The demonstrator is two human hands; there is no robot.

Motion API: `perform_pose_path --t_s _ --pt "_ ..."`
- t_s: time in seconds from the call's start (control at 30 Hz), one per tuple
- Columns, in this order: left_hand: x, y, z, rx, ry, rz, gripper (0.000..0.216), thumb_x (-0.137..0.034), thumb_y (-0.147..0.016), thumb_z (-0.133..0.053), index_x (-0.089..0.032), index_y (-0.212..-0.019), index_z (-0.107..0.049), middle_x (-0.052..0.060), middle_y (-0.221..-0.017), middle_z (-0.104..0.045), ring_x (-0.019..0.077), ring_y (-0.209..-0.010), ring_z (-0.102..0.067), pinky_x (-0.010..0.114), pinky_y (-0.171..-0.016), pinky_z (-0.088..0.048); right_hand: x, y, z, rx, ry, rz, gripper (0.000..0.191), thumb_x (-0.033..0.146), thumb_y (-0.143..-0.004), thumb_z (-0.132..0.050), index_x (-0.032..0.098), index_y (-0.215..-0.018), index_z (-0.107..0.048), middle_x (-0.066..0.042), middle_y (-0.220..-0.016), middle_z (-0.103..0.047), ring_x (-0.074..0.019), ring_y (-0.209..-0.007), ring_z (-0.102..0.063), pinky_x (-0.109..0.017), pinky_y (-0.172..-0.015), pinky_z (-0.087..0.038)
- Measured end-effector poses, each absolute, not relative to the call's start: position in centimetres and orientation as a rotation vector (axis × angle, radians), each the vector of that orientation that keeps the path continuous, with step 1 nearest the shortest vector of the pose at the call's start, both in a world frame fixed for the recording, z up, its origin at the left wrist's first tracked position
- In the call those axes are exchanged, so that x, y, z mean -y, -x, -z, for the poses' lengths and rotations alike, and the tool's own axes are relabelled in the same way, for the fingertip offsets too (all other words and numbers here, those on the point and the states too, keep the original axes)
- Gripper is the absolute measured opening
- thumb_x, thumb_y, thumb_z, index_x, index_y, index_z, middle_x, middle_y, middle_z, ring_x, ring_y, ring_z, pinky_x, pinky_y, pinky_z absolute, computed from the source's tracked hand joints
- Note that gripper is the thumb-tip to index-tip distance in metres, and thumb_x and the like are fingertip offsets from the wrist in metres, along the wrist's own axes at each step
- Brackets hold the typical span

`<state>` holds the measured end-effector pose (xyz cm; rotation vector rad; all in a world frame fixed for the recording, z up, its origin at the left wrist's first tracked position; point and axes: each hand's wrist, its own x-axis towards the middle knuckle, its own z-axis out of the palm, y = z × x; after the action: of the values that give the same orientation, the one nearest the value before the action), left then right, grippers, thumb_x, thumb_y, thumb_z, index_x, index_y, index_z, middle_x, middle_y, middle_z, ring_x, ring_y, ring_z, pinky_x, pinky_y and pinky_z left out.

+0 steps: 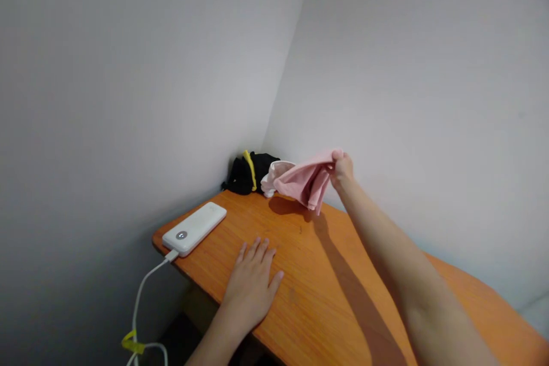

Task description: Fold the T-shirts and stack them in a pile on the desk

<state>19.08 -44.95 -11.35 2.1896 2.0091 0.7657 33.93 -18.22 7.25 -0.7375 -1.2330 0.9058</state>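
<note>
Pinched at an upper edge by the fingers of the right hand (343, 169): a plain, soft pink cloth (295, 182). Spreads out to the left of the fingers, loosely draped and creased, sagging lower toward the far end. Shows a deep, shadowed fold below and left of the fingertips. Drops to a narrow, bunched corner beneath the fingers, slightly to their left.

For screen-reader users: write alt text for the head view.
The right hand holds up a pink cloth over a table; the left hand rests palm down on it. A white power bank and black bundle lie nearby.
</note>
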Motion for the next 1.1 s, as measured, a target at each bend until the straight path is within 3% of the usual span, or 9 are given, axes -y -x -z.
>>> perform_pose_path --t_s 0.1,0.2,0.33,0.4,0.57,0.63,0.8,1.0,1.1 --pt "44.8 -19.0 11.3 -2.016 -2.224 -0.727 0.051 -0.046 -0.097 -0.036 -0.018 -0.136 -0.052 0.009 -0.150 -0.041 0.0268 -0.142 -0.030 0.052 -0.118 -0.021 22.7 -41.0 -7.3 1.071 0.722 -0.907 0.014 0.029 -0.080 -0.061 0.022 -0.082 -0.049 0.005 -0.074 -0.054 -0.0106 -0.065 -0.053 -0.024 -0.060 -0.051" --pt "44.6 -18.9 11.3 -2.017 -2.252 -0.686 0.051 -0.045 -0.096 -0.037 -0.018 -0.137 -0.052 0.009 -0.150 -0.042 0.0270 -0.142 -0.032 0.052 -0.118 -0.022 31.1 -49.4 -3.8 1.004 0.784 -0.945 0.017 0.027 -0.076 -0.066 0.023 -0.091 -0.059 -0.001 -0.090 -0.064 -0.0158 -0.080 -0.062 -0.030 -0.072 -0.056" --pt "44.3 -19.0 11.3 -2.028 -2.294 -0.655 0.051 -0.044 -0.096 -0.035 -0.017 -0.136 -0.052 0.009 -0.149 -0.043 0.0270 -0.141 -0.033 0.051 -0.116 -0.024 44.0 -60.1 3.7 1.018 1.310 -1.010 0.032 0.038 -0.068 -0.075 0.022 -0.095 -0.066 -0.007 -0.096 -0.069 -0.0218 -0.077 -0.065 -0.031 -0.060 -0.057" --pt "44.1 -19.0 11.4 -2.024 -2.308 -0.627 0.052 -0.044 -0.096 -0.035 -0.016 -0.136 -0.052 0.010 -0.149 -0.043 0.0276 -0.141 -0.033 0.052 -0.116 -0.024 48.9 -64.9 6.8 1.001 1.485 -0.950 0.033 0.046 -0.069 -0.071 0.022 -0.092 -0.066 -0.010 -0.094 -0.070 -0.0278 -0.080 -0.067 -0.038 -0.064 -0.057" --pt "43.7 -19.0 11.5 -2.019 -2.345 -0.550 0.055 -0.046 -0.095 -0.034 -0.014 -0.137 -0.050 0.012 -0.149 -0.042 0.0293 -0.140 -0.034 0.054 -0.115 -0.023 56.0 -73.5 9.0 1.289 1.876 -0.032 0.035 0.051 -0.067 -0.064 0.022 -0.086 -0.063 -0.014 -0.095 -0.067 -0.0367 -0.096 -0.061 -0.054 -0.088 -0.047" --pt "43.4 -19.0 11.7 -2.025 -2.369 -0.505 0.058 -0.047 -0.095 -0.032 -0.013 -0.138 -0.048 0.013 -0.150 -0.041 0.0306 -0.140 -0.033 0.055 -0.114 -0.023 57.6 -73.6 8.1 1.499 1.895 0.208 0.033 0.050 -0.075 -0.058 0.022 -0.092 -0.062 -0.013 -0.098 -0.066 -0.0347 -0.100 -0.059 -0.053 -0.093 -0.042" --pt "43.2 -19.5 11.7 -2.041 -2.471 -0.462 0.057 -0.044 -0.098 -0.026 -0.010 -0.138 -0.048 0.015 -0.147 -0.045 0.0332 -0.138 -0.036 0.057 -0.112 -0.024 59.0 -65.8 5.9 1.973 1.719 0.158 0.023 0.042 -0.093 -0.046 0.023 -0.095 -0.059 -0.008 -0.097 -0.062 -0.0264 -0.096 -0.056 -0.043 -0.086 -0.043" --pt "45.7 -21.9 9.7 -2.189 -2.695 -0.597 0.054 -0.040 -0.099 -0.021 -0.010 -0.124 -0.058 0.014 -0.137 -0.055 0.0321 -0.134 -0.040 0.055 -0.114 -0.016 57.1 -58.2 7.0 2.118 1.661 0.251 0.026 0.044 -0.090 -0.052 0.018 -0.089 -0.058 -0.011 -0.088 -0.058 -0.0280 -0.084 -0.052 -0.040 -0.073 -0.042" --pt "47.4 -24.0 8.5 -1.974 -2.712 -0.727 0.049 -0.043 -0.097 -0.030 -0.012 -0.119 -0.062 0.014 -0.133 -0.058 0.0297 -0.128 -0.047 0.048 -0.113 -0.026 55.4 -58.5 6.3 2.007 1.621 -0.070 0.029 0.043 -0.091 -0.049 0.020 -0.076 -0.056 -0.007 -0.077 -0.057 -0.0228 -0.073 -0.053 -0.033 -0.065 -0.040"
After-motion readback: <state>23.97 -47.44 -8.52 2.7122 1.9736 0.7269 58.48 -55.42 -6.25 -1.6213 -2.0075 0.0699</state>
